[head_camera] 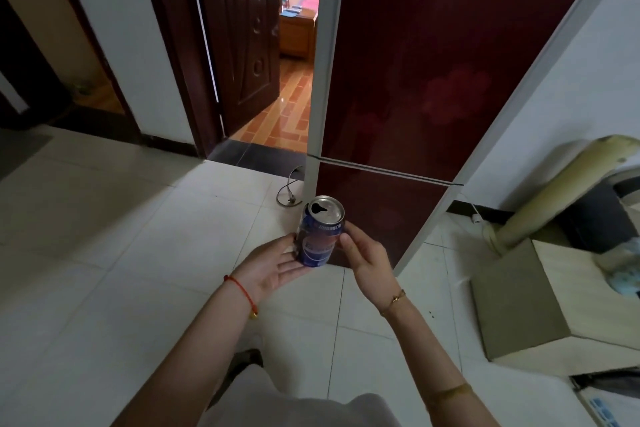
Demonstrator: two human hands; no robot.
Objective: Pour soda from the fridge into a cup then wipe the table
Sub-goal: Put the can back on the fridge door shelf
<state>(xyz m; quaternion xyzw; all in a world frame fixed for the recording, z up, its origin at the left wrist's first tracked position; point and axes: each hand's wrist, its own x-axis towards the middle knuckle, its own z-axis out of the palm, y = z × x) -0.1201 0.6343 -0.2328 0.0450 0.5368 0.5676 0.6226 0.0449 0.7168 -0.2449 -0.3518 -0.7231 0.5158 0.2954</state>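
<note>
A blue soda can point(319, 234) with an opened silver top is held between both hands in front of the dark red fridge point(433, 80), whose doors are closed. My left hand point(273, 262) lies under and beside the can with straight fingers, palm up. My right hand point(367, 255) touches the can's right side, its thumb and fingertips pinching near the upper rim. The can leans slightly to the right. No cup or table is in view.
A white tiled floor point(121, 236) spreads to the left. A dark wooden door point(242, 45) stands open onto a room with orange flooring. A loose cable point(289, 192) lies by the fridge's foot. A beige box point(540, 298) and a leaning tube point(561, 184) stand on the right.
</note>
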